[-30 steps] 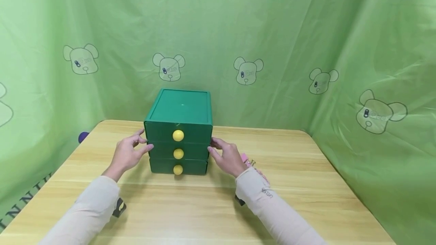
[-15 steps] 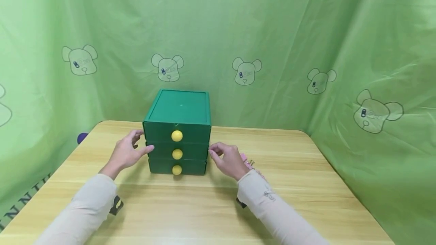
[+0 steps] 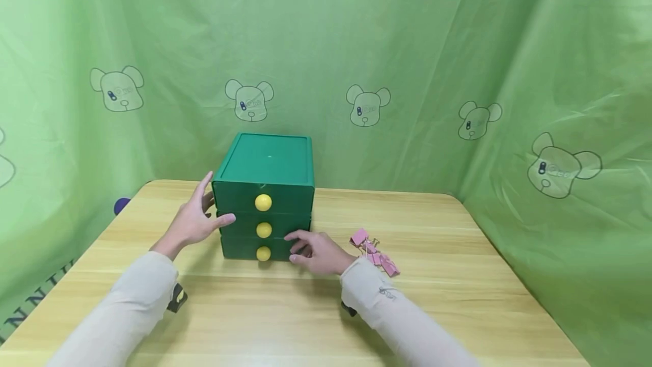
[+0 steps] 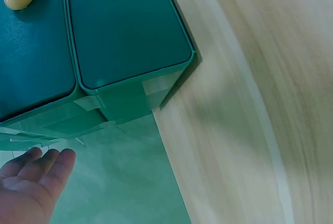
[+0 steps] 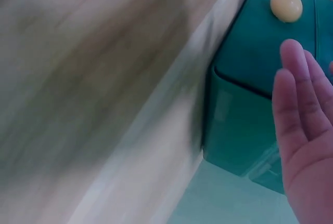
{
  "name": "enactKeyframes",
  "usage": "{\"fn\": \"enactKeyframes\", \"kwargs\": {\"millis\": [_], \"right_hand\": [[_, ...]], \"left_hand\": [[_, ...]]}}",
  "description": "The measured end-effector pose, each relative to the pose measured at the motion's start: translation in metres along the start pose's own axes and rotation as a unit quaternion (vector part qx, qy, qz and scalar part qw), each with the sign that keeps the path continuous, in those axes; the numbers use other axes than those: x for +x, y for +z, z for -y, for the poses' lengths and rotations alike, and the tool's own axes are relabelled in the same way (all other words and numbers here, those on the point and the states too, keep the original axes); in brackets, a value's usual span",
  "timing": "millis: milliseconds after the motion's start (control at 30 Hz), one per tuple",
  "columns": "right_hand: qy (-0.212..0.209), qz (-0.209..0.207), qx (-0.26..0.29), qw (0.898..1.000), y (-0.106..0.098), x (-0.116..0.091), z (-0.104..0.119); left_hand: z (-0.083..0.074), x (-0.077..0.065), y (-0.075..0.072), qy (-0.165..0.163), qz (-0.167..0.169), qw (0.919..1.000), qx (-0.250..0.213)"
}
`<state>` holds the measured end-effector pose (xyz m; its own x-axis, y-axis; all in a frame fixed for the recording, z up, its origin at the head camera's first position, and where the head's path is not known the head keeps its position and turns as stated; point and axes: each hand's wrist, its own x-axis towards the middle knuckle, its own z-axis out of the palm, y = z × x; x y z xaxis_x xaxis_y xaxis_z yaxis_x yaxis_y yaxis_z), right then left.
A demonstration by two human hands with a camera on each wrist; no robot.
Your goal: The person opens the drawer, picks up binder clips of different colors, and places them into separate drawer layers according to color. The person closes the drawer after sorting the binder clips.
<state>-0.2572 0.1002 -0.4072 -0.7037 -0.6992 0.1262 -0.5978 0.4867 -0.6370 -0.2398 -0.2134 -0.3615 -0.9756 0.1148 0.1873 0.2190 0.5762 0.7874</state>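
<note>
Green three-drawer cabinet (image 3: 269, 158): the left hand (image 3: 191, 222) spreads wide at its side, the right hand (image 3: 320, 252), loosely bent, fronts the bottom drawer (image 3: 237, 248); both empty.

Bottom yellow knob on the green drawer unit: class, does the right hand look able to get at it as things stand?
Probably yes: the right hand appears to hold nothing and is just right of the bottom yellow knob in the head view, with nothing visible between them.
</note>
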Motion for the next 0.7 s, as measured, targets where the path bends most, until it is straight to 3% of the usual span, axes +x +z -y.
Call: {"fn": "enactKeyframes", "kwargs": {"millis": [267, 500, 700], "right_hand": [[0.027, 0.052, 0.03, 0.998, 0.011, 0.013, -0.001], [0.034, 0.078, 0.03, 0.996, 0.017, 0.02, 0.005], [0.037, 0.092, 0.02, 0.995, 0.022, 0.025, 0.007]], "left_hand": [[-0.002, 0.006, 0.0, -0.01, 0.012, 0.9992, 0.036], [-0.003, 0.011, 0.003, 0.017, 0.013, 0.9997, 0.011], [-0.003, 0.013, 0.005, 0.02, 0.015, 0.9996, 0.014]]}}
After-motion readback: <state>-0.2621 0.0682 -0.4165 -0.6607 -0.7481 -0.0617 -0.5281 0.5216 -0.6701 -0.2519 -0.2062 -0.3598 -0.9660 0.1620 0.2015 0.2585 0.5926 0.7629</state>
